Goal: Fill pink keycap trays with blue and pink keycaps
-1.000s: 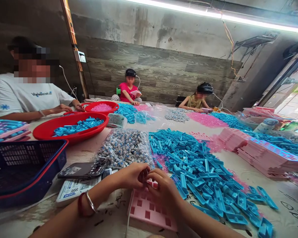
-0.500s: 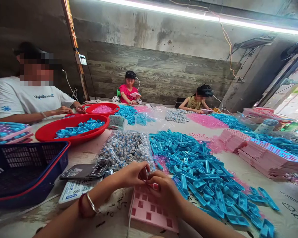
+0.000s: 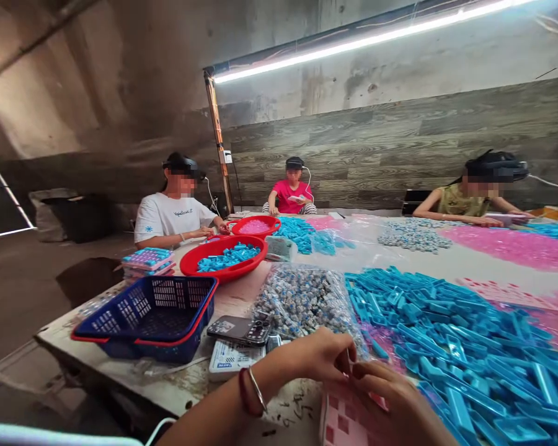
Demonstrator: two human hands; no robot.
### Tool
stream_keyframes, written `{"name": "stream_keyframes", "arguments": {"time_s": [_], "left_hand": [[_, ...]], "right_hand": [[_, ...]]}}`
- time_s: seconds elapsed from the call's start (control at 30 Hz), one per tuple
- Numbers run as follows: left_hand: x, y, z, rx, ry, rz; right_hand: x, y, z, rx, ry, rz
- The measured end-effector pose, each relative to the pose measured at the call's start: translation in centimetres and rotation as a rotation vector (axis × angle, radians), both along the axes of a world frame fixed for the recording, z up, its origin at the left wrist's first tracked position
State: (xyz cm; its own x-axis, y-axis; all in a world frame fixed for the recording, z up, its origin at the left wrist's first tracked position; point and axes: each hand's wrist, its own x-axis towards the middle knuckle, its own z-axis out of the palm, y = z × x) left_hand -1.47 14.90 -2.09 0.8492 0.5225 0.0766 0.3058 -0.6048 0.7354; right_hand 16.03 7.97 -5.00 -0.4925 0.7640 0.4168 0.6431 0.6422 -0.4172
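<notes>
Over a pink plastic panel with square cut-outs [image 3: 338, 416], my two hands meet at its far edge. The fingers of my left hand [image 3: 326, 354] are pinched together; what they hold, if anything, is too small to make out. Close against it, my right hand [image 3: 393, 390] has its fingers curled down over the panel and also closed, its fingertips partly hidden. Just beyond the hands lies a clear bag of small grey-and-blue parts [image 3: 302, 303]. To the right spreads a heap of blue plastic pieces [image 3: 469, 347].
A dark blue basket [image 3: 144, 344] stands left, beside a phone [image 3: 239, 329] on a white box [image 3: 236, 360]. Red bowls [image 3: 223, 272] hold blue and pink pieces. Three people sit around the table, near pink pieces [image 3: 516, 241] and stacked panels [image 3: 147, 260].
My view has turned left, so the table and my hands appear further right. My hands stay close together over the pink panel.
</notes>
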Motion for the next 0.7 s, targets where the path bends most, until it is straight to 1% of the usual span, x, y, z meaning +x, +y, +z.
{"name": "stream_keyframes", "arguments": {"time_s": [0.13, 0.27, 0.43, 0.53, 0.7], "left_hand": [[0.1, -0.1, 0.4, 0.019, 0.057, -0.009], [0.1, -0.1, 0.9, 0.03, 0.091, -0.023], [0.2, 0.1, 1.2, 0.0, 0.103, -0.055], [0.3, 0.2, 1.3, 0.01, 0.105, -0.074], [0.4, 0.3, 0.9, 0.043, 0.045, -0.062]], "right_hand": [[0.0, -0.2, 0.0, -0.02, -0.016, 0.005], [-0.2, -0.3, -0.5, -0.004, 0.008, -0.004], [0.0, -0.1, -0.9, -0.01, 0.053, 0.015], [-0.1, -0.1, -0.4, -0.019, 0.07, 0.023], [-0.5, -0.4, 0.5, -0.038, 0.114, -0.011]]}}
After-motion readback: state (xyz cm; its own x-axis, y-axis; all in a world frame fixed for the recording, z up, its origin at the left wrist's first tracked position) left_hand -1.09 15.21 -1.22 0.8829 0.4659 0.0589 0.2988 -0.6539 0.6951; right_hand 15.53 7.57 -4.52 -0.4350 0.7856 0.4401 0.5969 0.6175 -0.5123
